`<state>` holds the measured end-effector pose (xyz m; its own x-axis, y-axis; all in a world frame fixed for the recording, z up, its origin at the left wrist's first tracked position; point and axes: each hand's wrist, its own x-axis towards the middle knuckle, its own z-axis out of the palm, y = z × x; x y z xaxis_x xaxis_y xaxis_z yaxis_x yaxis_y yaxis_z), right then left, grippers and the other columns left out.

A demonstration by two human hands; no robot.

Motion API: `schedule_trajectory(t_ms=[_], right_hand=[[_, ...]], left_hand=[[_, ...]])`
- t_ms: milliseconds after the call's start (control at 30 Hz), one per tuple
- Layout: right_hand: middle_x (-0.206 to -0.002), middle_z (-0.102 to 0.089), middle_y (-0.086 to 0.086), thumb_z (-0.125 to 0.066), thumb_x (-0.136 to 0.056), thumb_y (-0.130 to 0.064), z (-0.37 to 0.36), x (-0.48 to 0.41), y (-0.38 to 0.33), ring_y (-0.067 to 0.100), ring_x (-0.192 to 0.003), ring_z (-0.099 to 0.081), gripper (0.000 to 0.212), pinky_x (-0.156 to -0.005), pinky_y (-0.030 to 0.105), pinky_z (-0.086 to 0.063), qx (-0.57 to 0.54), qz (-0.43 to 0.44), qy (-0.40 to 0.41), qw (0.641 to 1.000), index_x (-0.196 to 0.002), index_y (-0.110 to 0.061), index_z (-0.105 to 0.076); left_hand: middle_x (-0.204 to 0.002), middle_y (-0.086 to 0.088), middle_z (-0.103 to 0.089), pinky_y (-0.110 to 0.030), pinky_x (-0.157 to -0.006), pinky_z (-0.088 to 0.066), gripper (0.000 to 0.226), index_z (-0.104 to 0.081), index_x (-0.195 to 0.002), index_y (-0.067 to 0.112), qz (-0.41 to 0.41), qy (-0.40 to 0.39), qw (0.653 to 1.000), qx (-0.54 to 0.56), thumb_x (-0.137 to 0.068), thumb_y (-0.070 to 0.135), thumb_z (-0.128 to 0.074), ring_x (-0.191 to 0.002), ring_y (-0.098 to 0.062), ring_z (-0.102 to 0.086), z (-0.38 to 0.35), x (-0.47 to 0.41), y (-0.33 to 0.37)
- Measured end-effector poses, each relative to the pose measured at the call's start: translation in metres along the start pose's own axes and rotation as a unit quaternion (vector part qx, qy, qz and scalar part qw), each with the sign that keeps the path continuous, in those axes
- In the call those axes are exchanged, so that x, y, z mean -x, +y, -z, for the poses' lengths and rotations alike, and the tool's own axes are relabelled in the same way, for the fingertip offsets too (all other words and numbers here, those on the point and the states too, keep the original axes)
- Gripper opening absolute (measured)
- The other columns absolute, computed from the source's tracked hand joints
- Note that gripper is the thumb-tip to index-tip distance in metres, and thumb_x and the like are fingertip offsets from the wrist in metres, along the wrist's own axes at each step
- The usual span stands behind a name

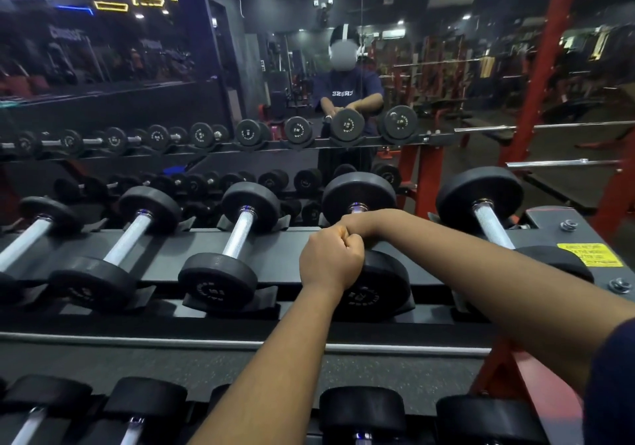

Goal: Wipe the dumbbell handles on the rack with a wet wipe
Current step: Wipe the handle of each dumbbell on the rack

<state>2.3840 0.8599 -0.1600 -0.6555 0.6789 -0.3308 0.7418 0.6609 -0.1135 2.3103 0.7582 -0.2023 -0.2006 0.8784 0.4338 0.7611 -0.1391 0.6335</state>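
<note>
On the top shelf of the rack (281, 248) lies a row of black dumbbells with chrome handles. Both my hands are on the fourth dumbbell (381, 286) from the left. My left hand (330, 262) is curled in a fist round the near end of its handle. My right hand (357, 223) wraps the far end, just under the far head (359, 193). Only a sliver of that handle (357, 208) shows. No wet wipe is visible; the hands may hide it.
Neighbouring dumbbells lie to the left (237, 235) and right (491, 224) with bare handles. A lower shelf holds more dumbbells (360, 410). A wall mirror behind the rack reflects a person and the gym. A red frame post (546, 76) stands at the right.
</note>
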Motion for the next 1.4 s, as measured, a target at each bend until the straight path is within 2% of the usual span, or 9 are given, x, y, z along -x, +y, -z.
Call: schedule_trajectory(t_ms=[133,267,533,667,867,1033,1167,1300,1400], right_hand=[[-0.073,-0.052,-0.005,-0.045,-0.088,-0.004,0.004,0.0,-0.001,0.013,-0.07,-0.047,0.02,-0.07,0.026,-0.038,0.13,-0.001,0.003,0.992,-0.071,-0.012,-0.052],[-0.101,-0.065,-0.003,-0.043,-0.093,-0.017,-0.005,-0.008,0.007,0.017,-0.102,-0.055,0.023,-0.082,0.028,-0.037,0.305,0.03,0.184,0.934,-0.097,-0.015,-0.066],[-0.11,-0.058,0.01,-0.054,-0.09,-0.01,-0.028,-0.007,0.02,0.027,-0.104,-0.054,0.019,-0.081,0.036,-0.049,0.007,-0.11,0.352,0.93,-0.102,-0.008,-0.068],[-0.088,-0.067,0.008,-0.059,-0.087,-0.02,-0.036,-0.008,0.028,0.023,-0.083,-0.06,0.018,-0.073,0.028,-0.05,-0.294,-0.211,0.462,0.81,-0.075,-0.007,-0.062],[-0.068,-0.049,0.01,-0.049,-0.094,-0.003,-0.042,-0.008,0.021,0.019,-0.045,-0.055,0.022,-0.035,0.019,-0.04,-0.687,-0.263,0.328,0.593,-0.072,-0.002,-0.051],[-0.055,-0.054,0.01,-0.036,-0.088,0.009,-0.044,0.027,0.015,0.015,-0.038,-0.051,0.028,-0.037,0.022,-0.038,-0.595,-0.245,0.133,0.754,-0.067,0.001,-0.053],[-0.07,-0.061,0.014,-0.043,-0.088,0.008,-0.039,0.043,0.023,0.021,-0.055,-0.059,0.017,-0.05,0.026,-0.049,-0.581,-0.22,-0.002,0.783,-0.086,0.005,-0.059],[-0.058,-0.044,0.01,-0.045,-0.083,0.008,-0.018,0.033,0.018,0.014,-0.034,-0.043,0.02,-0.038,0.017,-0.029,-0.455,-0.286,0.139,0.832,-0.067,-0.003,-0.051],[-0.08,-0.056,0.013,-0.057,-0.085,-0.003,-0.007,0.013,0.011,0.024,-0.074,-0.067,0.004,-0.04,0.023,-0.039,-0.362,-0.327,0.306,0.817,-0.087,-0.003,-0.059]], left_hand=[[-0.052,0.0,-0.042,-0.028,-0.045,-0.019,0.028,-0.033,-0.053,0.017,0.005,-0.004,1.0,-0.002,-0.078,0.026,-0.041,-0.051,-0.018,-0.038,-0.002,-0.001,0.0],[-0.052,0.0,-0.041,-0.028,-0.045,-0.02,0.025,-0.033,-0.053,0.015,0.012,-0.005,1.0,0.001,-0.074,0.03,-0.036,-0.05,-0.018,-0.036,0.001,-0.002,-0.001],[-0.049,0.002,-0.038,-0.028,-0.045,-0.018,0.034,-0.031,-0.051,0.019,-0.003,0.009,1.0,0.004,-0.083,0.023,-0.043,-0.048,-0.013,-0.034,-0.001,-0.001,-0.002],[-0.05,0.003,-0.035,-0.028,-0.045,-0.018,0.023,-0.03,-0.051,0.018,-0.033,0.027,0.999,0.012,-0.072,0.027,-0.035,-0.047,-0.013,-0.032,-0.002,0.001,-0.003],[-0.055,0.003,-0.036,-0.028,-0.046,-0.018,0.024,-0.027,-0.05,0.02,-0.053,0.047,0.997,0.029,-0.071,0.024,-0.037,-0.051,-0.015,-0.033,-0.005,0.0,-0.008],[-0.055,0.005,-0.036,-0.027,-0.046,-0.018,0.023,-0.028,-0.05,0.021,-0.062,0.046,0.997,0.032,-0.072,0.025,-0.037,-0.05,-0.012,-0.033,-0.005,0.002,-0.008],[-0.056,0.004,-0.037,-0.026,-0.046,-0.019,0.023,-0.029,-0.051,0.021,-0.058,0.05,0.997,0.031,-0.072,0.024,-0.037,-0.05,-0.013,-0.034,-0.007,0.0,-0.01],[-0.057,0.004,-0.037,-0.026,-0.046,-0.018,0.023,-0.029,-0.051,0.02,-0.055,0.051,0.997,0.031,-0.071,0.024,-0.037,-0.051,-0.014,-0.034,-0.006,0.0,-0.008],[-0.056,0.004,-0.035,-0.027,-0.045,-0.018,0.023,-0.027,-0.05,0.02,-0.051,0.053,0.997,0.028,-0.071,0.023,-0.037,-0.052,-0.017,-0.034,-0.006,0.001,-0.008]])
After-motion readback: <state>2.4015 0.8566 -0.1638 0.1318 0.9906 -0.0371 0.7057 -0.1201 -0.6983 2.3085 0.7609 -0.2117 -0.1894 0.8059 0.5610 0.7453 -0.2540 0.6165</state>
